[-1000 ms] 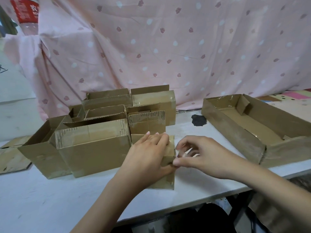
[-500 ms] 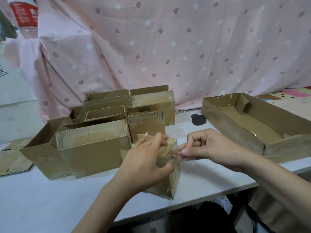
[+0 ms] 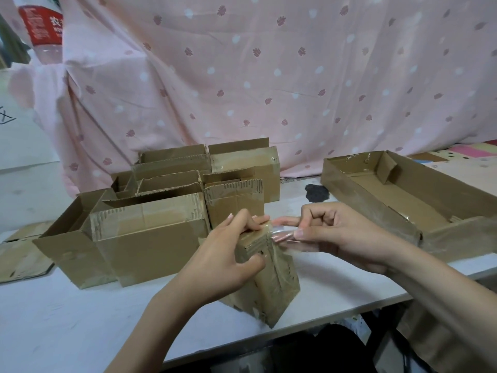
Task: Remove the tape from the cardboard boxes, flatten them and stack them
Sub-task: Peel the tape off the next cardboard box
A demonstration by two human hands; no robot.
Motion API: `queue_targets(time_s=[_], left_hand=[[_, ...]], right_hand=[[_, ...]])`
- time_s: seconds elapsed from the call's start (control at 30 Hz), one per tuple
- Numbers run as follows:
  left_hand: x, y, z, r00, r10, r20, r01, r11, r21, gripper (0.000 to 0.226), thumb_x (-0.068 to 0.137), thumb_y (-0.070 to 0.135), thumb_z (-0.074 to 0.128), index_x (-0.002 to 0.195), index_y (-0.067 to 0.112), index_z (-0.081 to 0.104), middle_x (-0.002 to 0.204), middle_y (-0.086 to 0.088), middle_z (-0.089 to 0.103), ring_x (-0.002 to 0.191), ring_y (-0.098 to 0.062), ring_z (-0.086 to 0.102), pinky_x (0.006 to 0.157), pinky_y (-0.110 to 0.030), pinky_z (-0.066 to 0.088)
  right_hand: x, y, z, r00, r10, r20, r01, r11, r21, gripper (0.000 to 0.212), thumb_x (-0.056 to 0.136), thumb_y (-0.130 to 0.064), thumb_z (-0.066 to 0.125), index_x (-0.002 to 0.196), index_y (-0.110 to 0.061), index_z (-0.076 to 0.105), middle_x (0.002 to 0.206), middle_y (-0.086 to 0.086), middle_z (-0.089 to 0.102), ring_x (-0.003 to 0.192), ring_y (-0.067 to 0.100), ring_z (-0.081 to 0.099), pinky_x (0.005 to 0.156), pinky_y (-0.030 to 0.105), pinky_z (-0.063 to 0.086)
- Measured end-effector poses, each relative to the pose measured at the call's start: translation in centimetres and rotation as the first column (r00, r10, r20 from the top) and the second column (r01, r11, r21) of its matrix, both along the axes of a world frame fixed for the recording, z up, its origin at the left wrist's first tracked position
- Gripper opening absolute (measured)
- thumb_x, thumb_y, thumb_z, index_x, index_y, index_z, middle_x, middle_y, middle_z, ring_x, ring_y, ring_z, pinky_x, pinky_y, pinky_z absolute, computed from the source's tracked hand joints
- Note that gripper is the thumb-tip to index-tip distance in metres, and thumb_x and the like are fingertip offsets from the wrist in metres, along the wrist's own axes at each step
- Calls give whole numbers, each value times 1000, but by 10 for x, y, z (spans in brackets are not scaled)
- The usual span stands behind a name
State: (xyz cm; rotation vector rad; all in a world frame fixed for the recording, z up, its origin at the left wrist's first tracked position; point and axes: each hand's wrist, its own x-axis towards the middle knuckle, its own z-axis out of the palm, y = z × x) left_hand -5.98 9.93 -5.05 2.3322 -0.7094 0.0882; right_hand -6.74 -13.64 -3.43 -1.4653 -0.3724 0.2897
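Observation:
A small taped cardboard box (image 3: 271,286) stands tilted near the table's front edge. My left hand (image 3: 228,254) grips its upper end, fingers over the top and thumb on the near face. My right hand (image 3: 336,232) is curled into a fist just to the right and pinches a strip of clear tape (image 3: 281,234) that stretches from the box's top corner. Behind and to the left stands a cluster of several open cardboard boxes (image 3: 150,232), some with tape on their flaps.
A long shallow cardboard tray (image 3: 376,200) lies at the right on the white table (image 3: 67,319). Flat cardboard (image 3: 21,254) rests at the far left. A pink dotted cloth (image 3: 269,76) hangs behind. A dark stain (image 3: 317,192) marks the table.
The small box has been tipped up and turned toward me. My right hand has closed on the tape and drawn it a short way to the right off the box's top.

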Motion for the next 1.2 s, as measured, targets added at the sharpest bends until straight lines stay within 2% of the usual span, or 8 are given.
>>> queue_targets(time_s=[0.23, 0.43, 0.63, 0.73, 0.8, 0.93, 1.07, 1.2], left_hand=[[2, 3, 3, 999, -21, -44, 21, 1000, -5, 28, 80, 33, 57, 103, 34, 42, 136, 33, 51, 120, -5, 53, 92, -38, 49], [0, 10, 4, 997, -57, -45, 56, 998, -20, 29, 79, 21, 60, 99, 33, 44, 134, 34, 53, 123, 5, 50, 94, -32, 47], [-5, 13, 6, 995, -84, -62, 92, 987, 130, 36, 86, 17, 63, 105, 39, 43, 103, 51, 44, 121, -4, 49, 101, -46, 44], [-2, 7, 2, 994, -104, 28, 98, 984, 147, 34, 85, 14, 63, 106, 30, 42, 120, 45, 38, 117, 31, 23, 118, -25, 20], [0, 7, -1, 993, -101, 54, 90, 982, 165, 36, 84, 14, 63, 110, 30, 42, 136, 33, 38, 106, 42, 5, 114, -8, 3], [3, 8, -12, 995, -59, 79, 47, 988, 146, 58, 83, 22, 64, 130, 40, 35, 144, 28, 37, 139, 18, 10, 123, -25, 11], [2, 3, -19, 974, -106, 198, 60, 973, 223, 73, 83, 30, 59, 149, 30, 27, 148, 21, 37, 140, 12, 18, 121, -19, -2], [2, 1, -25, 962, -122, 245, 47, 956, 289, 82, 82, 49, 40, 157, 25, 19, 161, 15, 21, 147, 7, 7, 123, -24, -3]], right_hand=[[1, 1, -6, 997, -34, -66, 43, 989, 145, 19, 91, 12, 50, 80, -2, 46, 122, 28, 66, 117, 39, 65, 100, 38, 53], [5, 2, -12, 980, -168, -104, 189, 951, 244, 25, 85, 8, 53, 73, -9, 41, 106, 33, 69, 100, 45, 70, 85, 40, 61], [6, -2, -4, 974, -216, -72, 226, 951, 211, 25, 95, 6, 51, 73, -6, 46, 90, 32, 67, 91, 45, 71, 82, 40, 60], [7, 7, 4, 969, -241, 57, 237, 969, 76, 10, 98, 2, 52, 89, -4, 51, 86, 25, 68, 85, 40, 70, 83, 40, 58], [8, 7, 9, 945, -260, 197, 284, 954, -101, 4, 97, 1, 54, 100, -2, 52, 83, 20, 72, 81, 38, 67, 85, 41, 54], [9, 14, 11, 859, -254, 445, 433, 824, -365, 11, 92, -8, 59, 91, -18, 63, 76, 5, 73, 68, 21, 64, 68, 35, 50], [11, 21, 14, 847, -152, 509, 470, 660, -585, 18, 80, -45, 77, 83, -31, 67, 80, -8, 65, 61, 2, 60, 57, 16, 41], [19, 24, 18, 869, 27, 493, 440, 413, -797, 26, 78, -43, 82, 100, -30, 75, 78, -6, 58, 77, 6, 59, 71, 24, 48]])
